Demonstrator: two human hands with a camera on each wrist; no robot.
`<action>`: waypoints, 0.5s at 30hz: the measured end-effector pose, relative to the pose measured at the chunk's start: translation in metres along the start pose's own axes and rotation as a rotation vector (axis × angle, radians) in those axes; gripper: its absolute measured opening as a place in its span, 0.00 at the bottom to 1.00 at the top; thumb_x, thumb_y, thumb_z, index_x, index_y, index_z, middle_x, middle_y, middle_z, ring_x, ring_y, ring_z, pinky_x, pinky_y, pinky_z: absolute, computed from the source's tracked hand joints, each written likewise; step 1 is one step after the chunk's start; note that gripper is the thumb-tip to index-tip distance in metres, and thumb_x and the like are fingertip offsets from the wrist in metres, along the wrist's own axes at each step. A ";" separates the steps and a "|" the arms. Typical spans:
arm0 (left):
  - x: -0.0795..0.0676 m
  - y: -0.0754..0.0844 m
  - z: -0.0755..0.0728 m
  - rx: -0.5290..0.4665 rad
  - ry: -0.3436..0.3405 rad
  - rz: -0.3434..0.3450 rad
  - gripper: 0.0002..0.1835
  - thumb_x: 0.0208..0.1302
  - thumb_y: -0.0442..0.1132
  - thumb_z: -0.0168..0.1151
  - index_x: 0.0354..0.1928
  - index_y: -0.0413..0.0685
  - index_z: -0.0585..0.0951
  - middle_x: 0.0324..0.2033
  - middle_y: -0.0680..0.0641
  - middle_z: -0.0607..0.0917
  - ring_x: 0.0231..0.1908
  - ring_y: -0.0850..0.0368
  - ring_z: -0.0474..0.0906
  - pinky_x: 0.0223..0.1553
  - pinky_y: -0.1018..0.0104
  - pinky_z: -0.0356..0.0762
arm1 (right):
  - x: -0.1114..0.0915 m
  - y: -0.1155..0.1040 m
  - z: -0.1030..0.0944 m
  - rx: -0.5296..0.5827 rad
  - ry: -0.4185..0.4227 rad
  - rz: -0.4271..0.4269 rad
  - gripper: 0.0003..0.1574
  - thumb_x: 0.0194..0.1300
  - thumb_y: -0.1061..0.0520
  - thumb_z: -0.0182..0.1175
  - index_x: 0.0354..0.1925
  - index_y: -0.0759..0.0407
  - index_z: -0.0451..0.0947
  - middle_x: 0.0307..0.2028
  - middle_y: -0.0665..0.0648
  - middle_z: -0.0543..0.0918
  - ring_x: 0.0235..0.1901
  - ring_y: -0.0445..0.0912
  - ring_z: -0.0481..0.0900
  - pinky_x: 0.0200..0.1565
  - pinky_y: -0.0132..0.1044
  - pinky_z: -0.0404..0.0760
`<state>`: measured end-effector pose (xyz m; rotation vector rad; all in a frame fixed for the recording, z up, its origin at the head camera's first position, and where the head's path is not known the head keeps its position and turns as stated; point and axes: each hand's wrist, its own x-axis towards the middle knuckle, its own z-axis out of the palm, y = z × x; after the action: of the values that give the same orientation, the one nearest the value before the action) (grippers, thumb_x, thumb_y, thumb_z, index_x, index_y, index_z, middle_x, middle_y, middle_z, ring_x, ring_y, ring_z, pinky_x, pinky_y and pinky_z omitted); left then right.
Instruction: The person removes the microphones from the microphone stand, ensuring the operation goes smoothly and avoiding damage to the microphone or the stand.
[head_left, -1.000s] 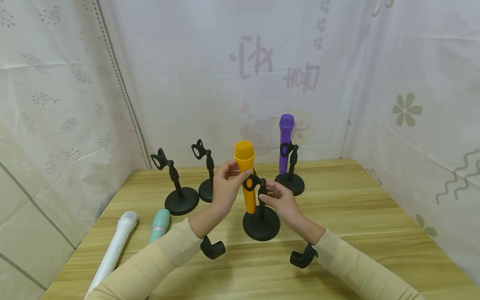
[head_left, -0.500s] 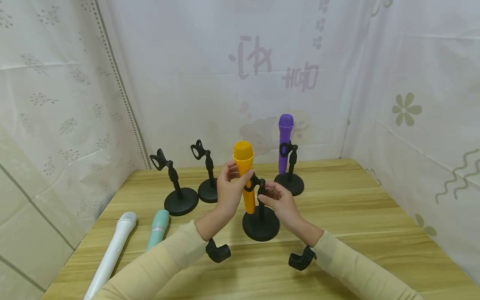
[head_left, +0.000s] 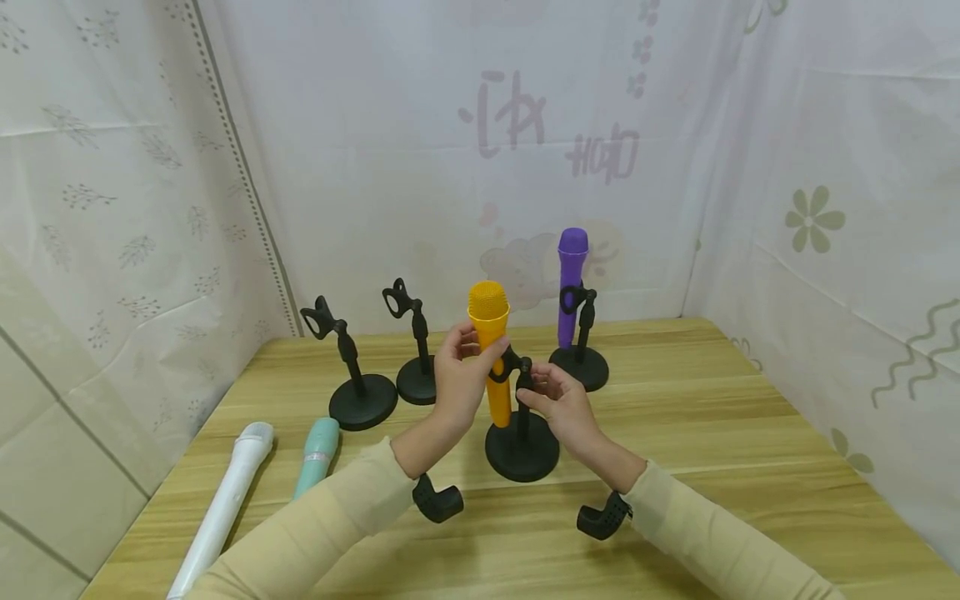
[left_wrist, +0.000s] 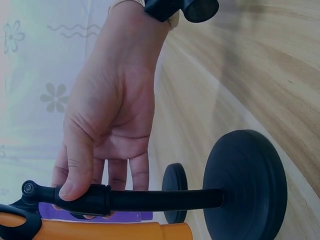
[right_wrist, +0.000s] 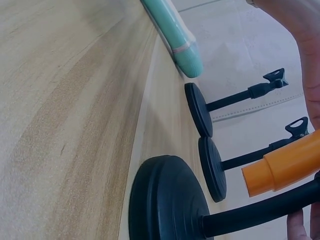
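Observation:
My left hand (head_left: 459,383) holds a yellow-orange microphone (head_left: 488,302) upright, thumb across the front of its body. The black clip of a microphone stand (head_left: 522,454) lies against that body; the left wrist view shows its loop curving over the orange handle (left_wrist: 115,231). With thumb and fingers my right hand (head_left: 566,410) pinches the stand's neck just below the clip joint. The left wrist view shows this right hand (left_wrist: 112,110) from across, thumb on the neck. Farther back, a purple microphone (head_left: 572,258) stands in another stand's clip.
Two more black stands (head_left: 363,402) (head_left: 417,382) with bare clips stand back left. A white microphone (head_left: 225,504) and a mint-green microphone (head_left: 318,454) lie on the wooden table (head_left: 675,533) at the left. Patterned cloth (head_left: 360,192) hangs behind and at the sides.
Over the last second my left hand and forearm have shifted slightly right around the orange microphone. The right hand and the stand have hardly moved.

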<state>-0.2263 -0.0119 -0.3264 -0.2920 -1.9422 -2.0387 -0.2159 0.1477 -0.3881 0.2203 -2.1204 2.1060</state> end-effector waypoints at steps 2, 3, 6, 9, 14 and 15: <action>0.000 0.000 0.000 0.005 -0.001 -0.004 0.21 0.58 0.44 0.72 0.51 0.46 0.79 0.43 0.46 0.76 0.42 0.50 0.70 0.42 0.60 0.75 | 0.000 0.000 0.000 -0.010 -0.004 -0.010 0.20 0.63 0.67 0.64 0.53 0.65 0.75 0.47 0.60 0.79 0.47 0.52 0.77 0.48 0.39 0.81; 0.001 0.000 0.000 0.006 -0.001 -0.005 0.21 0.58 0.44 0.72 0.51 0.46 0.79 0.43 0.46 0.76 0.42 0.50 0.71 0.41 0.60 0.75 | 0.000 0.000 -0.001 -0.017 -0.006 -0.013 0.20 0.63 0.67 0.64 0.53 0.65 0.75 0.47 0.60 0.79 0.47 0.52 0.77 0.48 0.39 0.81; 0.002 -0.001 0.000 0.009 -0.001 -0.004 0.21 0.57 0.45 0.73 0.51 0.46 0.80 0.43 0.46 0.77 0.41 0.50 0.71 0.40 0.62 0.75 | 0.002 0.002 -0.002 -0.030 -0.016 -0.019 0.19 0.63 0.66 0.64 0.53 0.65 0.75 0.47 0.61 0.79 0.46 0.52 0.77 0.49 0.39 0.81; 0.002 -0.001 -0.001 0.014 0.001 -0.006 0.21 0.57 0.46 0.73 0.51 0.46 0.80 0.43 0.47 0.77 0.40 0.51 0.71 0.38 0.63 0.76 | 0.002 0.003 -0.002 -0.036 -0.028 -0.029 0.19 0.64 0.66 0.63 0.53 0.65 0.75 0.48 0.61 0.78 0.47 0.52 0.77 0.49 0.40 0.81; 0.002 0.001 -0.002 0.022 0.005 -0.026 0.20 0.58 0.42 0.72 0.51 0.44 0.80 0.42 0.48 0.77 0.39 0.51 0.71 0.34 0.65 0.76 | 0.001 0.003 -0.002 -0.039 -0.041 -0.041 0.19 0.64 0.66 0.63 0.53 0.64 0.75 0.48 0.61 0.78 0.47 0.52 0.77 0.49 0.42 0.81; 0.000 0.006 -0.003 0.021 0.004 -0.022 0.19 0.58 0.40 0.72 0.50 0.43 0.80 0.41 0.48 0.77 0.38 0.51 0.71 0.34 0.65 0.76 | 0.001 0.003 -0.002 -0.040 -0.043 -0.043 0.19 0.64 0.66 0.63 0.53 0.63 0.75 0.48 0.60 0.78 0.47 0.53 0.77 0.49 0.42 0.81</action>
<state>-0.2241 -0.0147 -0.3204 -0.2629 -1.9721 -2.0291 -0.2177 0.1494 -0.3904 0.3063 -2.1593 2.0516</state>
